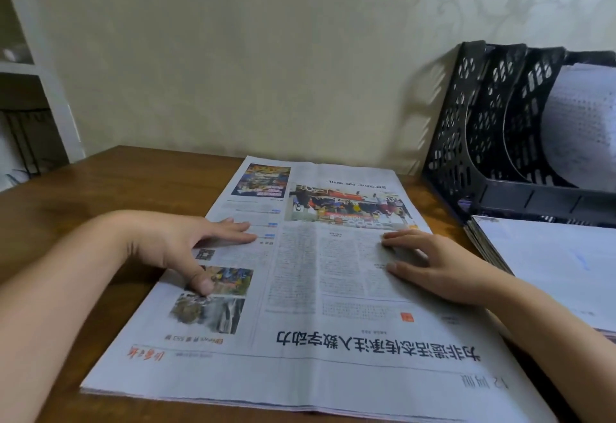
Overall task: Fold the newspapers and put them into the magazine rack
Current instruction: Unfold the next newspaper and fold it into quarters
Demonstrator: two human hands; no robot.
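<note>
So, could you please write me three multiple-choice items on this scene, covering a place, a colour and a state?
1. Where is the magazine rack?
A. far right, by the wall
B. near left corner
C. on the floor

2. What colour is the rack?
A. white
B. red
C. black

3. How does the newspaper under both hands lie?
A. rolled
B. flat on the table
C. standing in the rack

Answers: 1 A, it stands against the wall; 2 C, black perforated dividers; 3 B, the left hand and right hand press it flat.
</note>
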